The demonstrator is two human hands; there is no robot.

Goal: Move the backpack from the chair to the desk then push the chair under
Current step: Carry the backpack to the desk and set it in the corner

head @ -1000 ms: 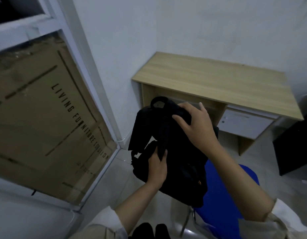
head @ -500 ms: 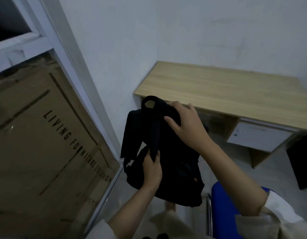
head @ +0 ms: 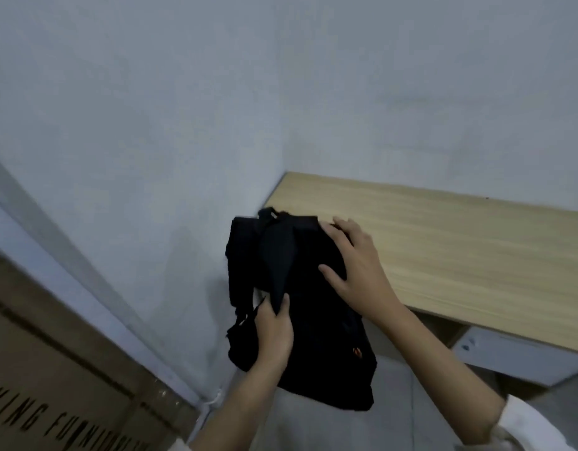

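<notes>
A black backpack (head: 316,346) hangs in the air in front of the left end of the light wooden desk (head: 460,255), its top level with the desk's near left corner. My left hand (head: 274,330) pinches a strap on the bag's left side. Higher up, my right hand (head: 359,268) grips the bag's upper right part, fingers spread over the fabric. The chair is out of view.
A grey-white wall runs behind and to the left of the desk. A white drawer front (head: 515,356) sits under the desktop at the right. A large cardboard box (head: 53,369) with printed lettering leans behind a white frame (head: 95,307) at the lower left.
Both hands have carried the backpack up and toward the desk's left corner. The view has tilted up, and the blue chair has dropped out of sight.
</notes>
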